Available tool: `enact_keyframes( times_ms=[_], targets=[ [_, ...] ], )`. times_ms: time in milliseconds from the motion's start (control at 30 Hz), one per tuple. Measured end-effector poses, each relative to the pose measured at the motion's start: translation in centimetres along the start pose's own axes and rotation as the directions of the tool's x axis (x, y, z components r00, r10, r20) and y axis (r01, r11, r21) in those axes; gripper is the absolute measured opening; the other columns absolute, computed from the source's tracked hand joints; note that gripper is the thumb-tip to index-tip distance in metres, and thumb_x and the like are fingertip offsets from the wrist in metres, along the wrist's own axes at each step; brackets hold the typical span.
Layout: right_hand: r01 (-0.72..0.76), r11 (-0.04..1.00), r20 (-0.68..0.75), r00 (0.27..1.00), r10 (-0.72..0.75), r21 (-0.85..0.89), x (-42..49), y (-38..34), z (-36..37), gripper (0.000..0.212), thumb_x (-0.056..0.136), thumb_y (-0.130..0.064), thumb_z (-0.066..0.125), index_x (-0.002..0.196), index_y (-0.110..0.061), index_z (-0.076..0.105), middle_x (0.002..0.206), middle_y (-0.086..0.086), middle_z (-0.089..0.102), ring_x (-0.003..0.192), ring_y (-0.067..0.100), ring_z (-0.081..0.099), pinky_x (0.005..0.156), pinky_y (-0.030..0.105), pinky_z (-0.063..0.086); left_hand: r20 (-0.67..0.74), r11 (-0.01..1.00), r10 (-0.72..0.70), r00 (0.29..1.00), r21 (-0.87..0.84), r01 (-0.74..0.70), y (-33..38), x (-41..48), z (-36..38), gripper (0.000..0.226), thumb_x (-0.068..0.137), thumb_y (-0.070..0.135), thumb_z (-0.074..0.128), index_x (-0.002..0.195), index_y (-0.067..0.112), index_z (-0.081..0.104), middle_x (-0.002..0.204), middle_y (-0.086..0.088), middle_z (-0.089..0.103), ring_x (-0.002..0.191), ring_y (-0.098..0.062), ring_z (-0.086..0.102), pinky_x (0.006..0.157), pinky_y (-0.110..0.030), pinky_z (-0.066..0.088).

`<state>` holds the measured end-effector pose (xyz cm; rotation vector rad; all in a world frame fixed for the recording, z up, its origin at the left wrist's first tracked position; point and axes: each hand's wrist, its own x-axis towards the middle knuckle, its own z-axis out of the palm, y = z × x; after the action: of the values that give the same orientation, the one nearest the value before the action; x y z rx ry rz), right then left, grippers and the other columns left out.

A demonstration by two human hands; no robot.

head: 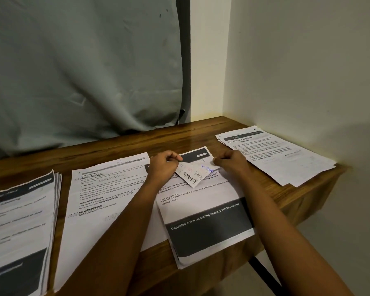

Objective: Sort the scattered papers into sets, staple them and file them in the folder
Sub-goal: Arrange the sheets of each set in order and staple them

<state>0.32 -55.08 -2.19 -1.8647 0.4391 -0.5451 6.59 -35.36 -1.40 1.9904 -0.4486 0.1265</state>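
wooden table [201, 133] (by the wall) under four paper stacks [282, 159]

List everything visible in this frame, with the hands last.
wooden table: one, brown, in the wall corner
paper stack: one, white with dark bands, table's far left
printed sheet: one visible, white, left of centre
onion-peeling stack: one, white and dark grey, centre, overhanging the near edge
Mirror Cleaning stack: one, white, right end by the wall
scribbled paper slip: one, white, above the onion-peeling stack
cloth: one, grey-green, hanging behind the table
wall: off-white, right
left hand: pinches the slip
right hand: pinches the slip
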Motion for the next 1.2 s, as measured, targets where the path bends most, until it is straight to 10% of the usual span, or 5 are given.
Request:
enact_keyframes(
  times_ms=[333, 500, 867, 1067, 1200],
  targets=[
    [-0.027, 0.993, 0.057, 0.998, 0.020, 0.112, 0.7, 0.8, 0.2, 0.028, 0.061, 0.000, 0.080, 0.081, -0.013, 0.064, 0.086, 0.011, 0.070, 0.085, 0.030, 0.069, 0.086, 0.047, 0.055, -0.036, 1.000, 0.012, 0.999, -0.021, -0.013, -0.1, 0.1, 0.1, 0.022, 0.091, 0.004, 0.052, 0.098, 0.017, 0.069, 0.099, 0.007, 0.064, 0.091, -0.011, 0.058, 0.068, -0.019, 0.044],
    [-0.014, 0.994, 0.089, 0.996, 0.004, 0.107, -0.2, -0.4, -0.1, 0.029, 0.069, 0.003, 0.079, 0.071, -0.016, 0.058, 0.065, -0.005, 0.056, 0.063, 0.012, 0.056, 0.071, 0.030, 0.046, -0.048, 0.998, -0.016, 0.999, -0.063, 0.013, -0.3, 0.3, 0.0, 0.038, 0.089, 0.002, 0.055, 0.122, 0.020, 0.059, 0.124, -0.002, 0.056, 0.106, -0.017, 0.058, 0.069, -0.022, 0.052],
    [0.066, 0.983, 0.327, 0.937, -0.120, 0.171, -1.4, -1.1, -1.8, 0.008, 0.079, -0.010, 0.076, 0.086, -0.013, 0.075, 0.080, 0.002, 0.074, 0.079, 0.014, 0.067, 0.077, 0.023, 0.052, -0.073, 0.995, -0.039, 0.997, -0.099, 0.032, -0.4, 0.7, -0.1, 0.032, 0.097, 0.009, 0.049, 0.126, 0.021, 0.053, 0.122, -0.003, 0.058, 0.099, -0.021, 0.062, 0.075, -0.036, 0.055],
    [0.026, 0.987, 0.174, 0.983, -0.053, 0.156, -0.6, -0.7, -1.6, 0.009, 0.082, -0.016, 0.074, 0.088, -0.010, 0.075, 0.077, 0.000, 0.073, 0.071, 0.011, 0.065, 0.071, 0.022, 0.048, -0.072, 0.995, 0.012, 0.997, -0.094, -0.019, -0.5, 0.8, -0.1, 0.023, 0.101, 0.027, 0.043, 0.111, 0.023, 0.062, 0.122, -0.003, 0.061, 0.109, -0.020, 0.057, 0.079, -0.026, 0.046],
    [0.034, 0.987, 0.070, 0.996, -0.045, 0.154, -0.2, -0.9, -1.3, 0.010, 0.087, -0.009, 0.066, 0.092, -0.015, 0.073, 0.059, -0.017, 0.068, 0.059, -0.004, 0.063, 0.062, 0.010, 0.047, -0.021, 0.992, 0.128, 0.992, 0.013, -0.128, -0.7, 0.9, -1.0, 0.031, 0.099, 0.046, 0.037, 0.110, 0.031, 0.061, 0.116, 0.002, 0.061, 0.108, -0.018, 0.054, 0.101, -0.050, 0.042]
  ],
)
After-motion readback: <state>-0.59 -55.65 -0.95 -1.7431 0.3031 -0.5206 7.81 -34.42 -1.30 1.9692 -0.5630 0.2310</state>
